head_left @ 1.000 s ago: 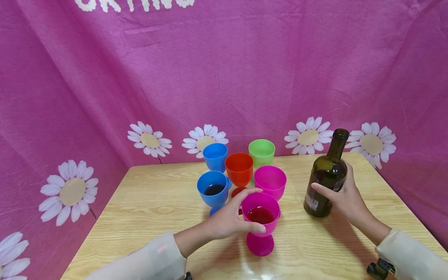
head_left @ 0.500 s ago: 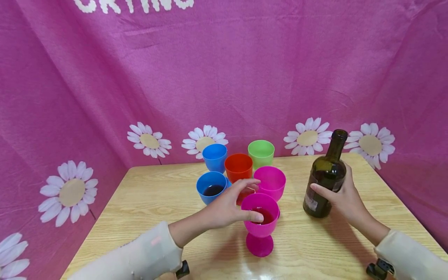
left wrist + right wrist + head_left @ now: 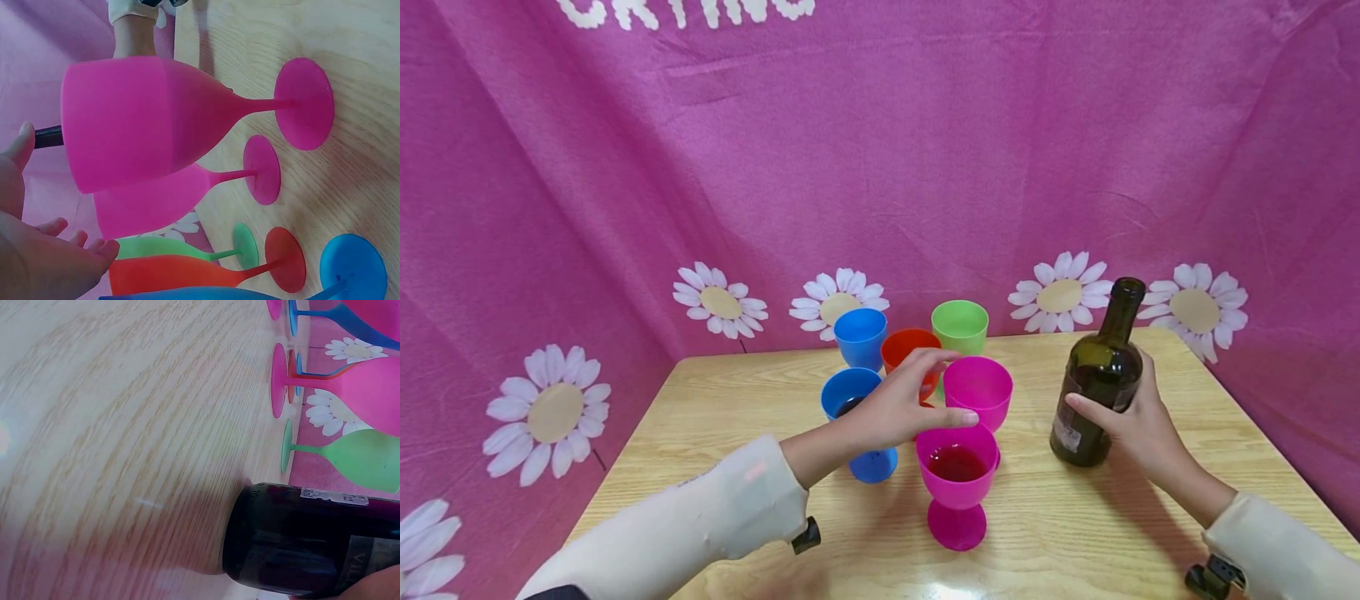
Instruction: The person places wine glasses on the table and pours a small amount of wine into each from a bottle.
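Note:
My left hand (image 3: pixel 891 404) hovers over the goblets, thumb and fingers spread apart. Its thumb is just above the front pink goblet (image 3: pixel 957 493), which stands upright with red liquid inside. Its fingertips are beside the rear pink goblet (image 3: pixel 981 392); contact cannot be told. In the left wrist view, a gap separates the hand from the front pink goblet (image 3: pixel 125 122). At the right, my right hand (image 3: pixel 1138 425) grips a dark green wine bottle (image 3: pixel 1097 367) round its body. The bottle (image 3: pixel 294 544) stands upright with its base at the table.
Behind the left hand are a red goblet (image 3: pixel 908 343), a green goblet (image 3: pixel 960 327) and a rear blue goblet (image 3: pixel 861 337). The front blue goblet (image 3: pixel 874 465), with dark liquid, is partly hidden by that hand. A pink flowered cloth (image 3: pixel 880 167) hangs behind the wooden table (image 3: pixel 722 417).
My left hand has let go of the front pink goblet and moved up and away from it, toward the rear pink goblet. The right hand and wine bottle have stayed put.

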`<state>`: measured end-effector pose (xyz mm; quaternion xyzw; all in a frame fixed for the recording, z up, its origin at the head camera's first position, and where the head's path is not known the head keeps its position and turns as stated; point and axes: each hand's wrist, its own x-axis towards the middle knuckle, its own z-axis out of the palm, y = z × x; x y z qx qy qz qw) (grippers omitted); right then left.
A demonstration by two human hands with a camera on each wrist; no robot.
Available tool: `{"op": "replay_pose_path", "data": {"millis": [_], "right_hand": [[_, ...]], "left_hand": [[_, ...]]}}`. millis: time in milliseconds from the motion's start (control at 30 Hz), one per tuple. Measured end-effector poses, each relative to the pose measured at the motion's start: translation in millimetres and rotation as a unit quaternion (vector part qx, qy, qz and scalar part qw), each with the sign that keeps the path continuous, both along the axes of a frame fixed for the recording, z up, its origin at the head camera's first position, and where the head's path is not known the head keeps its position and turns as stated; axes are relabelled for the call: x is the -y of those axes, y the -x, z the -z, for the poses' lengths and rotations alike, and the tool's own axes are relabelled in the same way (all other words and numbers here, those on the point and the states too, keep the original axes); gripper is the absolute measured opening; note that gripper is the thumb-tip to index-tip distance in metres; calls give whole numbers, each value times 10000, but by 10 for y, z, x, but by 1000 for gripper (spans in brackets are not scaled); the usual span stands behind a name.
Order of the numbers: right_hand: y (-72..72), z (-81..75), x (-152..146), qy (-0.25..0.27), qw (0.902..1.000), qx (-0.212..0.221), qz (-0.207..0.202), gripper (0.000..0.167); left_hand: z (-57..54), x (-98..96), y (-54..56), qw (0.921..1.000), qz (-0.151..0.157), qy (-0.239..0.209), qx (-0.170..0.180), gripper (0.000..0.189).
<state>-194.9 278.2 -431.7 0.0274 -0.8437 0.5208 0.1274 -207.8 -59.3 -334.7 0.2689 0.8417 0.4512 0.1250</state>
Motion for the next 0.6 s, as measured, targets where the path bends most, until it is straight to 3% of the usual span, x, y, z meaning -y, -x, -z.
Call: {"op": "replay_pose_path", "data": {"millis": [267, 600], "right_hand": [[3, 8, -1, -18, 10000, -73, 9, 99], [15, 15, 1, 101, 9999, 62, -74, 101]], "left_hand": [[-5, -160, 140, 9996, -124, 221, -117, 86], [45, -310, 269, 9985, -89, 522, 142, 91]]}}
